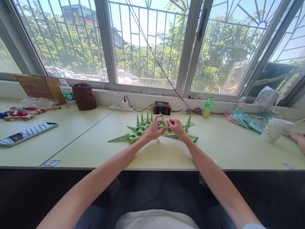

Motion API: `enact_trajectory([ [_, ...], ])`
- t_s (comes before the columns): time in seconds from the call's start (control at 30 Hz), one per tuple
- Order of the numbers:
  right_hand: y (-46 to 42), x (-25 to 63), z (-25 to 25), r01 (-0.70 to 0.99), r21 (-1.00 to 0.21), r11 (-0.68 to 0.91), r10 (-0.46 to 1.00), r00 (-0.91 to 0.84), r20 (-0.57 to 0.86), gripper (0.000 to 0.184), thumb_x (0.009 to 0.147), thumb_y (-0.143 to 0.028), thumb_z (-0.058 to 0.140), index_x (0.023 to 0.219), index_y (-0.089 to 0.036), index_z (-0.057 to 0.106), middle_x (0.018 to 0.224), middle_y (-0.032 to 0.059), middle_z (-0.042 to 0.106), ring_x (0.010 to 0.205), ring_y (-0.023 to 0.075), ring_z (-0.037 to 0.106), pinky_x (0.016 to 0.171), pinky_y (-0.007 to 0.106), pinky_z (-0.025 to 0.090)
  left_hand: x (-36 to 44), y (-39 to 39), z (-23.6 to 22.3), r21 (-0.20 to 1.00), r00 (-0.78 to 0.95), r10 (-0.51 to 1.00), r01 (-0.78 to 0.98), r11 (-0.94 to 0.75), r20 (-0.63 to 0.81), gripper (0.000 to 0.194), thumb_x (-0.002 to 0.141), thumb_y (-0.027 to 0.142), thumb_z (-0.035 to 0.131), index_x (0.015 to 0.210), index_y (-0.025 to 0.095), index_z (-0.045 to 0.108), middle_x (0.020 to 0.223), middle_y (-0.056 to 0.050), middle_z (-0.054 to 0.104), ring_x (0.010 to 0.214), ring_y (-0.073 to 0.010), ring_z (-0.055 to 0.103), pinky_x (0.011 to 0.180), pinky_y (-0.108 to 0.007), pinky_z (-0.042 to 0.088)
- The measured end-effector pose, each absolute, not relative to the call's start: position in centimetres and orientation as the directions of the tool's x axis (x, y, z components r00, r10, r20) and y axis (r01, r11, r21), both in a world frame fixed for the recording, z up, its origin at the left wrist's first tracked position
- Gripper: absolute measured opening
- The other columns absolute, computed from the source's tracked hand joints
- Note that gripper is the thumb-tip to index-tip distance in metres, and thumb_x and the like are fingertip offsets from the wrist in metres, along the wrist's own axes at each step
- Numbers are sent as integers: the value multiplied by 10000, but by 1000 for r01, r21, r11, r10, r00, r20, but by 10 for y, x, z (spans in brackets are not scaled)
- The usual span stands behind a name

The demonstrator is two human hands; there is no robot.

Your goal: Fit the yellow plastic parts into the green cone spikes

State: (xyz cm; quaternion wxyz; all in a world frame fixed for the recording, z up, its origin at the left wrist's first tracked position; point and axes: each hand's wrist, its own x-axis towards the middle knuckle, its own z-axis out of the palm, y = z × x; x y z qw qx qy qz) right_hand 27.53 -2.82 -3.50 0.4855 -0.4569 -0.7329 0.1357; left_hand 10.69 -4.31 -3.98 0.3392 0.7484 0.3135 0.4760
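Observation:
My left hand (153, 129) is curled, with its thumb and forefinger around a pale green cone (164, 121). Close beside it, my right hand (175, 126) has its fingers pinched together at the cone's right side; whatever is between them is too small to name. Around both hands lie several more green cones and short tubes, among them a long cone (118, 137) on its side at the left and an upright cone (189, 121) at the right. Small yellowish pegs (158, 140) show among the green pieces. My hands hide part of the pile.
Behind the pile are a dark phone-like device (162, 110) and a power strip (121, 108) with cables. A green bottle (208, 107) stands right. On the left are a phone (28, 134) and brown pouch (84, 96). Another person's hand (299, 138) is near a white cup (276, 129).

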Motion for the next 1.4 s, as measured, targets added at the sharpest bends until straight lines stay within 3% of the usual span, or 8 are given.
enact_trajectory([
  [0.33,-28,276,-35,515,-674,529,822,-115,558,405,846,-466,479,551,-194,419,468,-32,385,487,103,343,499,254,279,106,-45,-41,591,370,689,354,-725,623,572,828,262,603,1348,254,364,1079,-64,601,495,-33,482,546,-191,419],
  [0.53,-28,274,-35,390,-787,479,867,-68,494,295,800,-474,553,699,-203,490,493,-33,502,423,111,442,456,244,339,105,-39,-46,502,407,637,397,-769,655,554,846,242,570,1358,247,357,1087,-66,597,502,-40,464,577,-211,420],
  [0.87,-29,273,-35,269,-885,381,924,-85,372,278,765,-460,601,711,-216,478,439,-50,481,343,108,422,365,235,301,103,-40,-46,404,459,598,455,-793,657,525,863,196,544,1358,260,382,1019,-28,602,534,-58,477,609,-225,424],
  [1.03,-23,272,-39,275,-859,433,889,27,457,311,790,-486,585,684,-213,481,456,-38,480,369,120,457,395,248,332,112,-43,-44,470,331,590,378,-798,736,415,879,236,526,1279,223,414,1223,-99,537,546,-33,492,598,-223,453],
  [1.13,-19,274,-41,255,-844,472,854,105,509,336,816,-513,561,689,-215,473,475,-37,478,381,119,462,407,251,345,114,-42,-41,572,209,653,338,-747,728,301,892,341,527,1147,192,469,1165,-96,567,538,-37,499,542,-213,444],
  [1.2,-19,275,-41,225,-840,494,842,118,527,352,826,-531,554,696,-217,465,480,-43,469,380,113,450,407,251,346,114,-40,-39,693,183,752,300,-656,633,293,910,446,486,1009,173,524,968,-59,627,486,-48,494,470,-201,407],
  [1.3,-21,274,-39,177,-826,535,832,63,552,357,834,-542,558,713,-216,474,479,-51,457,389,108,436,412,248,343,112,-38,-38,873,269,890,229,-431,369,542,899,636,387,767,143,569,676,-33,609,381,-65,467,369,-206,326],
  [1.4,-24,272,-38,171,-805,568,818,-10,575,362,839,-548,562,721,-215,484,480,-50,465,404,105,430,422,243,336,112,-39,-37,956,387,907,158,-246,169,704,835,758,363,685,114,603,636,-69,623,358,-84,480,342,-227,310],
])
